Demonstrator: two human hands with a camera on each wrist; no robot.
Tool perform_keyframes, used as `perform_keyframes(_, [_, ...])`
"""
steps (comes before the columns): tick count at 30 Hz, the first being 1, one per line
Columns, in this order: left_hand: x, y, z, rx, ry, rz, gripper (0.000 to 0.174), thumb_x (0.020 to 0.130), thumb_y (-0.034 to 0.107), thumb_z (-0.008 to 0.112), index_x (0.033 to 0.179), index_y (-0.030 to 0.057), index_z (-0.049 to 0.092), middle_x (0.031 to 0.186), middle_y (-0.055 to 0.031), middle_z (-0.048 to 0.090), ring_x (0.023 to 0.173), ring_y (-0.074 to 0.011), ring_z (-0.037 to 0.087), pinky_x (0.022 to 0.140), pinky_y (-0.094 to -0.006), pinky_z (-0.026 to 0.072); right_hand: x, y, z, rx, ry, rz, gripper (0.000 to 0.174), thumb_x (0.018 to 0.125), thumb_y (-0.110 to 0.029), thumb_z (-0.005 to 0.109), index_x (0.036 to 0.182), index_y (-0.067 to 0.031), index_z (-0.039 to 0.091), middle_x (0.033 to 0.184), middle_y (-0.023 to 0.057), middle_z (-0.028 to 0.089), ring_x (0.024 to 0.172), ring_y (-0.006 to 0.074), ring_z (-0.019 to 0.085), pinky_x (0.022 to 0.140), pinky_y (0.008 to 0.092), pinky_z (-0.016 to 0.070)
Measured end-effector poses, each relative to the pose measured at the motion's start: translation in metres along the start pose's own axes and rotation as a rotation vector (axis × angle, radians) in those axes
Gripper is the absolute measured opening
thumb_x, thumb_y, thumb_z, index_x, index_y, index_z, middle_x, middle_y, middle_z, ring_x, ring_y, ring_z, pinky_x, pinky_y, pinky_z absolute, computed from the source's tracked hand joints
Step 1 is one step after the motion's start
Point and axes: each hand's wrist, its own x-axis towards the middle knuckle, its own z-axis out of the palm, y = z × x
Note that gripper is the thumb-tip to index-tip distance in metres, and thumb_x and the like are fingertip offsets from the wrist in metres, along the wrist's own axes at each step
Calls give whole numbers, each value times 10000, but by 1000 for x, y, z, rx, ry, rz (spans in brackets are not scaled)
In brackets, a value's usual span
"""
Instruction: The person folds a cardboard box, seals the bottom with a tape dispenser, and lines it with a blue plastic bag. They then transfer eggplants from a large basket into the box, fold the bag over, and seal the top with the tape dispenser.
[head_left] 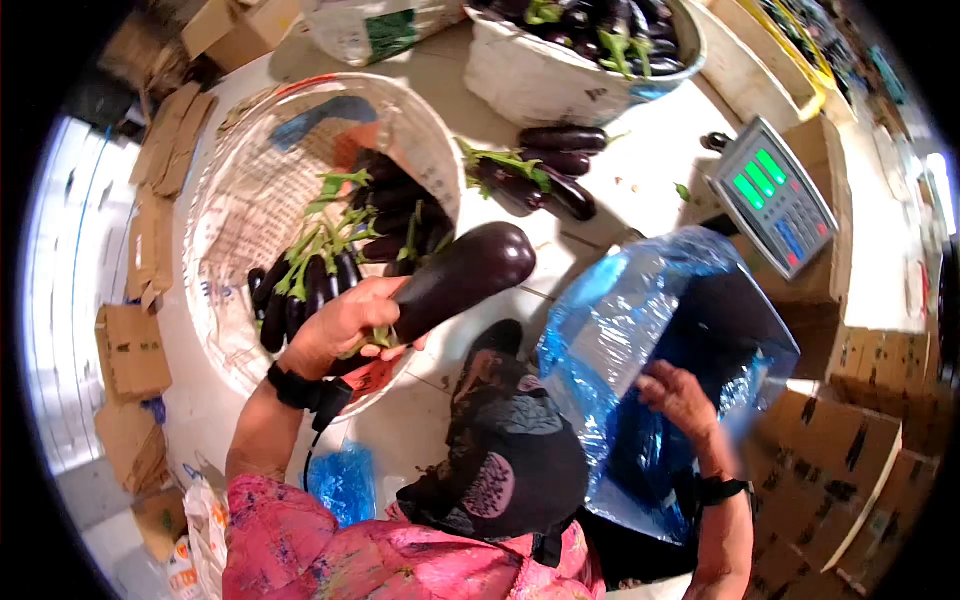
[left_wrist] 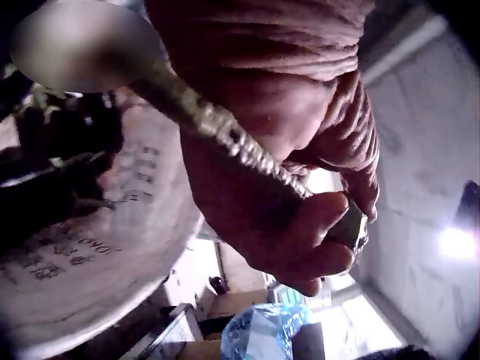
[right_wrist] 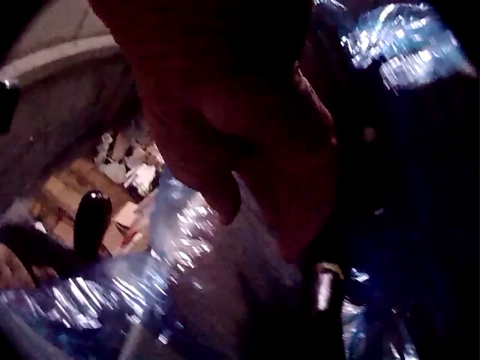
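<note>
A large dark eggplant (head_left: 465, 280) is gripped at its stem end by the left hand (head_left: 345, 325), above the rim of a woven sack (head_left: 225, 200) holding more eggplants (head_left: 315, 285). In the left wrist view the left hand (left_wrist: 262, 187) curls round the green stem end (left_wrist: 352, 229). The right hand (head_left: 685, 400) hangs over a box lined with blue plastic (head_left: 600, 360), with nothing visible in it. In the right wrist view the fingers of the right hand (right_wrist: 247, 142) point down, loosely bent; a dark shiny thing (right_wrist: 326, 289) lies near them, too dark to identify.
Several loose eggplants (head_left: 560, 165) lie on the floor beside the sack. A full tub of eggplants (head_left: 540, 75) stands at the back, and a lit scale (head_left: 775, 200) at the right. Cardboard boxes (head_left: 820, 470) sit at the lower right; blue plastic (head_left: 342, 485) lies by the person's leg.
</note>
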Motion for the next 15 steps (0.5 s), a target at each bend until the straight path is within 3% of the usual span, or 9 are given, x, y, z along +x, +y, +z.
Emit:
perform_keyframes(1, [4, 13, 13, 7, 0, -11, 550, 784, 314, 693, 1203, -24, 580, 876, -82, 669, 632, -61, 561, 537, -183, 429, -15, -29, -10, 169, 17, 34, 462, 952, -347, 626, 1255, 0, 586, 994, 131, 697, 888, 237, 666, 745, 349, 529])
perform_keyframes(3, [19, 36, 33, 264, -104, -24, 574, 725, 199, 762, 1233, -13, 597, 901, -40, 675, 753, -83, 602, 648, -232, 480, -38, -74, -30, 299, 22, -44, 520, 949, -367, 634, 1309, 1, 562, 1133, 95, 658, 1001, 215, 624, 818, 335, 511])
perform_keyframes(4, [33, 48, 40, 616, -257, 218, 617, 698, 148, 800, 1265, 12, 598, 921, -51, 693, 817, -142, 647, 723, -295, 507, -48, -93, -37, 281, 43, -100, 552, 935, -370, 651, 1321, 11, 547, 1161, 109, 653, 1044, 218, 614, 868, 338, 498])
perform_keyframes(5, [47, 58, 55, 831, -363, 406, 652, 655, 240, 840, 1232, 30, 621, 948, -120, 688, 805, -221, 667, 745, -330, 512, -58, -108, -41, 261, 60, -152, 586, 921, -374, 668, 1333, 20, 533, 1189, 122, 649, 1087, 221, 604, 917, 340, 486])
perform_keyframes(7, [66, 77, 97, 977, -518, 586, 596, 681, 282, 841, 1189, 49, 636, 884, -126, 667, 781, -289, 671, 694, -356, 519, -75, -132, -44, 254, -14, -322, 661, 885, -407, 703, 1345, 30, 516, 1208, 156, 648, 1140, 232, 594, 963, 358, 470])
perform_keyframes(9, [83, 85, 133, 1103, -634, 633, 533, 707, 319, 830, 1132, 65, 632, 834, -110, 647, 751, -313, 663, 643, -388, 516, -85, -146, -39, 35, -94, -412, 735, 850, -434, 732, 1360, 40, 495, 1188, 186, 660, 1150, 243, 602, 982, 365, 464])
perform_keyframes(11, [99, 93, 164, 1200, -697, 665, 494, 740, 376, 796, 1071, 67, 599, 881, -108, 647, 776, -314, 653, 636, -407, 498, -97, -161, -34, -89, -250, -312, 701, 857, -449, 712, 1345, 2, 491, 987, 225, 694, 896, 321, 696, 804, 388, 527])
perform_keyframes(13, [113, 91, 179, 1408, -620, 922, 475, 759, 393, 766, 1064, 68, 598, 982, -110, 642, 856, -306, 638, 686, -397, 490, -110, -148, -33, -47, -147, -219, 678, 877, -456, 680, 1354, -22, 472, 921, 234, 687, 826, 349, 695, 745, 409, 525])
perform_keyframes(15, [124, 88, 182, 1288, -322, 1215, 374, 794, 281, 747, 1060, 49, 622, 1050, -118, 642, 923, -305, 632, 751, -388, 502, -121, -114, -31, 56, 14, -88, 640, 899, -435, 635, 1354, -15, 471, 981, 163, 661, 864, 229, 646, 762, 347, 495])
